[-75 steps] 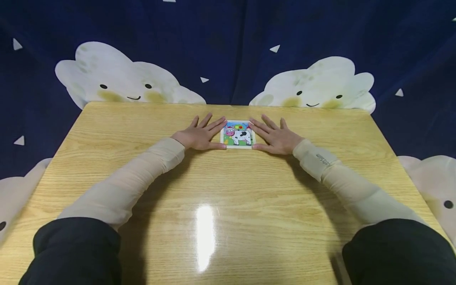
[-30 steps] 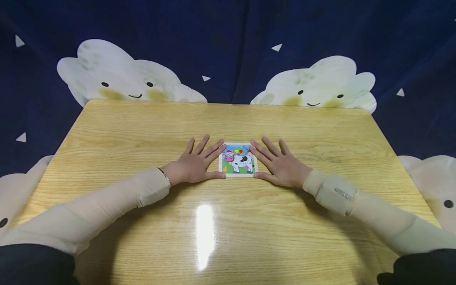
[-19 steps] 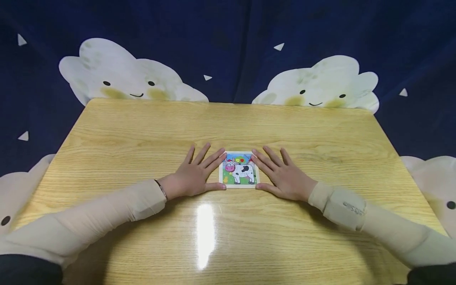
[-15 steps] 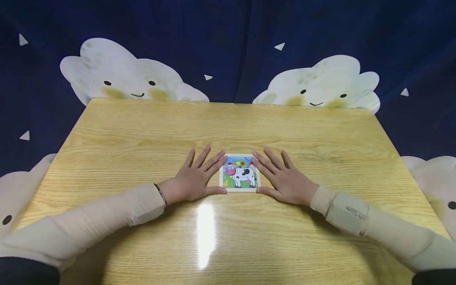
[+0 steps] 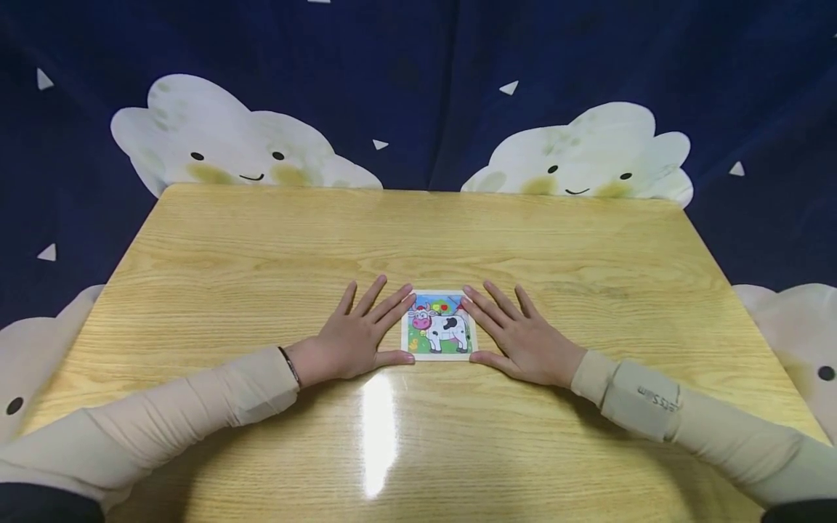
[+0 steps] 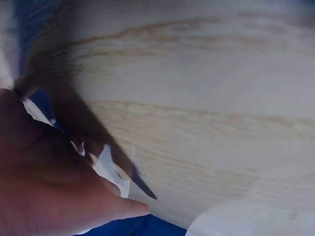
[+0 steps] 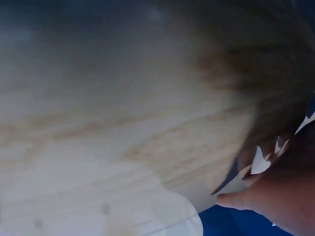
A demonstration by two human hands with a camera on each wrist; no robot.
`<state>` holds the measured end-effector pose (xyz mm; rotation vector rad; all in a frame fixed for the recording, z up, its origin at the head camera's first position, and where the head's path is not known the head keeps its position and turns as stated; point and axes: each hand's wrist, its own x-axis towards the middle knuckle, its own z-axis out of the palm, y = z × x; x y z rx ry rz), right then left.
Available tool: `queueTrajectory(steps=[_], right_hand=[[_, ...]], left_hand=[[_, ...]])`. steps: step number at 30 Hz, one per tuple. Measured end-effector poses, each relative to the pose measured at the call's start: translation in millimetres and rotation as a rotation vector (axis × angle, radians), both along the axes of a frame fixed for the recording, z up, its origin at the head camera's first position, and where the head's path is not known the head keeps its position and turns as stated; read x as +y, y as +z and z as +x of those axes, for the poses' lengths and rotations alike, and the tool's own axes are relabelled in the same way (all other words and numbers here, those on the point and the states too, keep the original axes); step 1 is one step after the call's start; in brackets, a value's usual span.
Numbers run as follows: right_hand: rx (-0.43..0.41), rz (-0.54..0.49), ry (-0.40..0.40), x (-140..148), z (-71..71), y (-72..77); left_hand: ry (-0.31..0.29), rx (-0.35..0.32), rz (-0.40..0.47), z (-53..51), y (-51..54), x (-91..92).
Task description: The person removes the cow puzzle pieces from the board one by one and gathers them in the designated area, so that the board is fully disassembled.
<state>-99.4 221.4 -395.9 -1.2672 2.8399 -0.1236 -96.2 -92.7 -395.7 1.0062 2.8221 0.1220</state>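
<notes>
A small square picture with a white border (image 5: 440, 357) lies flat on the wooden table (image 5: 418, 240), showing a black-and-white cow with a pink muzzle. The left hand (image 5: 349, 335) lies with spread, straight fingers, its index fingertip and thumb tip at the picture's left corners. Mirroring it, the right hand (image 5: 531, 343) touches the right corners with its index fingertip and thumb. In the left wrist view the left hand (image 6: 54, 182) fills the lower left; in the right wrist view the right hand (image 7: 285, 191) is at the lower right. The picture is not seen in either wrist view.
Behind the table hangs a dark blue curtain (image 5: 418, 65) with smiling white clouds and small white triangles. A bright light reflection falls on the tabletop below the picture. Both forearms, in light sleeves, reach in from the lower corners.
The picture and both hands have moved together from near the table's far edge toward the person. The fingers have stayed spread at its corners.
</notes>
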Motion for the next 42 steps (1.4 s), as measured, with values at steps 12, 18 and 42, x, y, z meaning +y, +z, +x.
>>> queueTrajectory(steps=[12, 18, 42], right_hand=[[-0.027, 0.018, -0.018, 3.2, -2.8, -1.6], [-0.037, 0.025, -0.015, 4.1, -1.9, -0.5], [-0.283, -0.309, 0.039, -49.3, -28.7, 28.5]], left_hand=[[-0.016, -0.048, 0.026, -0.4, 5.2, 0.1], [-0.041, -0.058, 0.084, 1.1, 6.3, -0.7], [-0.190, -0.148, -0.037, 31.8, 18.7, 56.9]])
